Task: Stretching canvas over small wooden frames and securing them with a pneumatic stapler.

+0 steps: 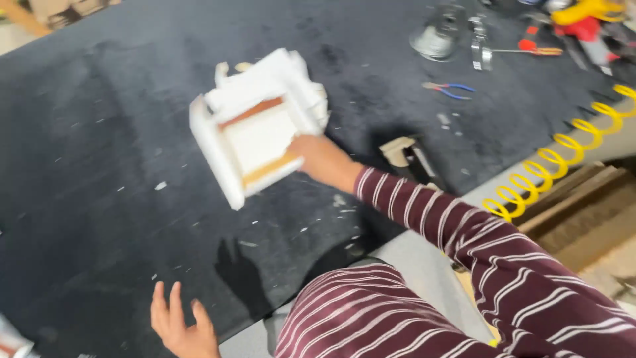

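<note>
Your right hand point(317, 158) grasps the white foam tray point(255, 126) by one edge; it could snap, while your left hand point(180, 325) hangs released

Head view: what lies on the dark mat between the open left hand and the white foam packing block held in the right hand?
Only bare black mat with scattered white crumbs lies between the left hand and the white foam block gripped by the right hand.
</note>
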